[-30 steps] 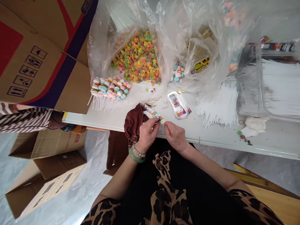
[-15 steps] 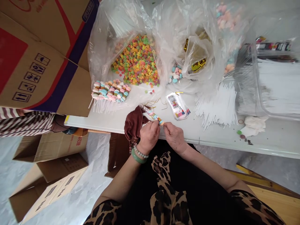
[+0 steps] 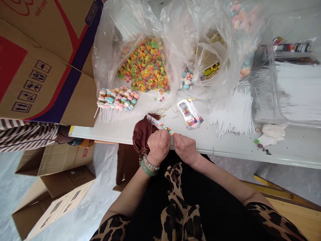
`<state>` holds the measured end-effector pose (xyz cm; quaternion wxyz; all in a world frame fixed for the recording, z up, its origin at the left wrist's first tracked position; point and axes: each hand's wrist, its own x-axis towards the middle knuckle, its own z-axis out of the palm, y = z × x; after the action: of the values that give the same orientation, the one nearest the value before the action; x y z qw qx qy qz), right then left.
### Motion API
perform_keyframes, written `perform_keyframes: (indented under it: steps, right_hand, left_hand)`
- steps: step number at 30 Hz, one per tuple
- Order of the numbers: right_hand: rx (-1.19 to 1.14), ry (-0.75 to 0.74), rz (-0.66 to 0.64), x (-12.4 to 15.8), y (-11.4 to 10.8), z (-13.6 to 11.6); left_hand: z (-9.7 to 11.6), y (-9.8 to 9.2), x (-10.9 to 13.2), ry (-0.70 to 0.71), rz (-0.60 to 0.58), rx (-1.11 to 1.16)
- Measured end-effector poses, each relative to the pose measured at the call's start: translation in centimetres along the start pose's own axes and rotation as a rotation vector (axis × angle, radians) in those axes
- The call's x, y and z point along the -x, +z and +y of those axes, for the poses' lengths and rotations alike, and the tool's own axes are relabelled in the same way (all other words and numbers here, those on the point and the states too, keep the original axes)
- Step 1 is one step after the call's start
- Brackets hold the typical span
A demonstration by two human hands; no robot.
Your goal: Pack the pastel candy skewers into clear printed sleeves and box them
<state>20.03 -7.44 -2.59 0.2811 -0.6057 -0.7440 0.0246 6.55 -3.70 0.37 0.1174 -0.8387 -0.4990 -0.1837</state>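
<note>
Both our left hand and right hand grip the clear-sleeved pastel candy stick; a hard tug could tear the sleeve.

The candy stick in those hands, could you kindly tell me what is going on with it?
A person at the white table holds a candy stick in a clear printed sleeve: the left hand grips it, the right hand pinches its near end. Beyond lie a row of candy-topped sticks, a bag of coloured rings, spare sleeves and loose white sticks.
</note>
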Motion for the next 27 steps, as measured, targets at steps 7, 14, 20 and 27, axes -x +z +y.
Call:
perform_keyframes:
  steps: [7, 14, 20, 27]
  right_hand:
    - [-0.057, 0.041, -0.082, 0.1, 0.4, 0.1]
    - [-0.770, 0.556, -0.158, -0.7, 0.3, 0.9]
    - [-1.423, 0.889, -0.277, -1.9, -0.3, 0.7]
    - [-1.603, 0.945, -0.537, -2.0, -0.6, 0.5]
  left_hand:
    - [0.7, 0.8, 0.4, 0.019, 0.070, 0.182]
    - [0.8, 1.0, 1.9, -0.183, -0.054, 0.576]
    - [0.2, 1.0, 1.7, -0.817, -0.108, 1.369]
    - [0.0, 0.9, -1.0, -1.093, -0.191, 1.969]
